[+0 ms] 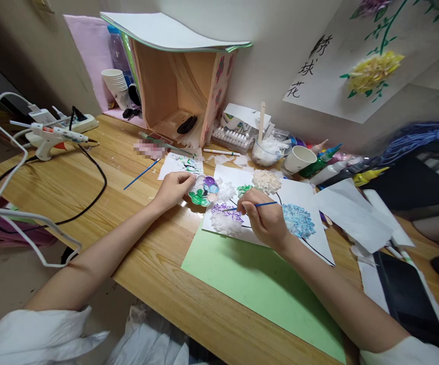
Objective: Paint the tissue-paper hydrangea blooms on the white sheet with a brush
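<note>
My left hand point(174, 189) grips the edge of a small round paint palette point(203, 191) with purple, green, blue and pink paint. In my right hand point(263, 215) is a thin blue paintbrush point(265, 204), its tip on a raised flower point(227, 219) that is purple at the top and white below. This flower is on a white sheet point(299, 190), which also bears a blue flower point(298, 221), a beige flower point(266, 181), a white flower and green patches. Beneath the sheet lies green paper point(261, 289).
A glue gun point(48, 138) with cables lies at the left. Behind my hands are an open box point(174, 76), a paper cup point(299, 160), a bowl of white scraps point(268, 151) and paint bottles point(320, 161). A black tablet-like object point(413, 299) lies at the right.
</note>
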Motion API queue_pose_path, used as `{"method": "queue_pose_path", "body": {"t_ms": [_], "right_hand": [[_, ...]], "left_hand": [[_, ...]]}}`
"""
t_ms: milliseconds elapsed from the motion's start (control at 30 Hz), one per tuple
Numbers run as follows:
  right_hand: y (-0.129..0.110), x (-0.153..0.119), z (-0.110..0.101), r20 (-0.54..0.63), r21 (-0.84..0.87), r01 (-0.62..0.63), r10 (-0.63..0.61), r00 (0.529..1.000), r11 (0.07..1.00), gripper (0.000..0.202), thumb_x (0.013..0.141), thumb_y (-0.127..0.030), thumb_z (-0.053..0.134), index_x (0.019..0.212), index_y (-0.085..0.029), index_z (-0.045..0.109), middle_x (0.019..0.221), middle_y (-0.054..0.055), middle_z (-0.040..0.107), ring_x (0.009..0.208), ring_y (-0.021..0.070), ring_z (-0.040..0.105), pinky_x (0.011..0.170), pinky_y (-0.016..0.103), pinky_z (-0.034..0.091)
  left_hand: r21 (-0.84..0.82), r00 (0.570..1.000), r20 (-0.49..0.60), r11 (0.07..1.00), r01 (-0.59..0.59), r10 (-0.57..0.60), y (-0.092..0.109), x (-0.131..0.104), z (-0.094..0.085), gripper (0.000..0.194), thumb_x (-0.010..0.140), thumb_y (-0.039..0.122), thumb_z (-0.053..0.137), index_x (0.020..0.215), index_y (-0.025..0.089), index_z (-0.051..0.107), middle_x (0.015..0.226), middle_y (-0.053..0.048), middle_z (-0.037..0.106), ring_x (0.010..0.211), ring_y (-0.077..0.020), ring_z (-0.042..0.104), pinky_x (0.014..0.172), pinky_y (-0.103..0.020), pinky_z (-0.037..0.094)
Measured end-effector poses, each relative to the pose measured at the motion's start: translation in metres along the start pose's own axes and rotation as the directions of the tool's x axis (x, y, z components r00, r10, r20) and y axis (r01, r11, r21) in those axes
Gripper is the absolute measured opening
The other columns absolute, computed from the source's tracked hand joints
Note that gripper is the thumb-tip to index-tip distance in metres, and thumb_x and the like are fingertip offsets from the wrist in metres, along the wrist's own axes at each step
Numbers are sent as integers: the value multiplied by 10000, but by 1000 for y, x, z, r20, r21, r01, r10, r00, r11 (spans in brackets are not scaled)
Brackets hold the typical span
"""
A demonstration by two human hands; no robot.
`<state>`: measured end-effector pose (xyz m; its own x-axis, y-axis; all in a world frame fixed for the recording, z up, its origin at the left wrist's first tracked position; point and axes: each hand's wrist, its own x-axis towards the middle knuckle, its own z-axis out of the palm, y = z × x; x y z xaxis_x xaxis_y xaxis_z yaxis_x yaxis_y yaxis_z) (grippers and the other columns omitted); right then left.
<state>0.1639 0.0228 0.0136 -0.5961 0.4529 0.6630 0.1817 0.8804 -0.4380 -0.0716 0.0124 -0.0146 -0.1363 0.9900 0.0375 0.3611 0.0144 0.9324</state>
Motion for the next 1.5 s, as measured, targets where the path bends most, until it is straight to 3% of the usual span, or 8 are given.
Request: {"method": "queue_pose_path", "body": {"t_ms": [533, 767, 900, 1200, 1400, 1500], "right_hand": [[1, 0, -2, -11, 17, -31, 31, 999, 999, 307, 980, -233, 308, 732, -204, 487, 626, 13, 504, 597, 136, 463, 597, 287, 389], [2, 1, -3, -201, 42, -119, 125, 972, 992, 273, 973, -246, 340, 822, -207, 564, 728, 35, 585, 677, 151, 516, 648, 308, 415], [6, 2, 1, -139, 14, -151, 151, 979, 988, 240, 965, -228, 366, 867, -211, 584, 774, 39, 609, 710, 155, 534, 668, 306, 421], [7, 1, 3, -86, -4, -132, 131, 988, 991, 224, 962, -218, 371, 885, -211, 581, 805, 44, 626, 744, 158, 550, 692, 306, 424], [1, -2, -3, -218, 88, -51, 69, 974, 995, 315, 970, -256, 328, 779, -201, 573, 673, 30, 583, 630, 150, 517, 614, 311, 407], [-2, -5, -4, -227, 135, -6, 37, 973, 991, 342, 966, -256, 329, 710, -201, 548, 601, 18, 547, 565, 142, 491, 565, 305, 388]], "left_hand": [[-9, 1000, -4, 1000, -11, 11, 0, 1, 0, 365, 793, 447, 537, 556, 182, 454, 514, 46, 427, 472, -110, 492, 444, -210, 380], [24, 999, 10, 999, -36, 36, 2, 0, 1, 354, 808, 419, 517, 554, 177, 464, 518, 41, 414, 498, -107, 468, 462, -205, 378], [9, 999, 22, 1000, -30, 30, 4, -2, 1, 348, 800, 424, 520, 560, 181, 454, 531, 40, 410, 494, -108, 469, 449, -202, 390], [-17, 999, 32, 1000, -19, 20, 5, -3, 1, 345, 795, 427, 529, 564, 182, 456, 534, 42, 412, 482, -105, 476, 439, -198, 400], [-3, 999, 28, 999, -33, 33, 2, -1, 0, 355, 796, 435, 530, 558, 180, 463, 523, 46, 416, 477, -102, 465, 448, -203, 380], [-2, 999, 31, 999, -40, 40, 0, 0, 0, 352, 807, 428, 518, 565, 176, 477, 529, 42, 433, 492, -104, 468, 465, -206, 373]]}}
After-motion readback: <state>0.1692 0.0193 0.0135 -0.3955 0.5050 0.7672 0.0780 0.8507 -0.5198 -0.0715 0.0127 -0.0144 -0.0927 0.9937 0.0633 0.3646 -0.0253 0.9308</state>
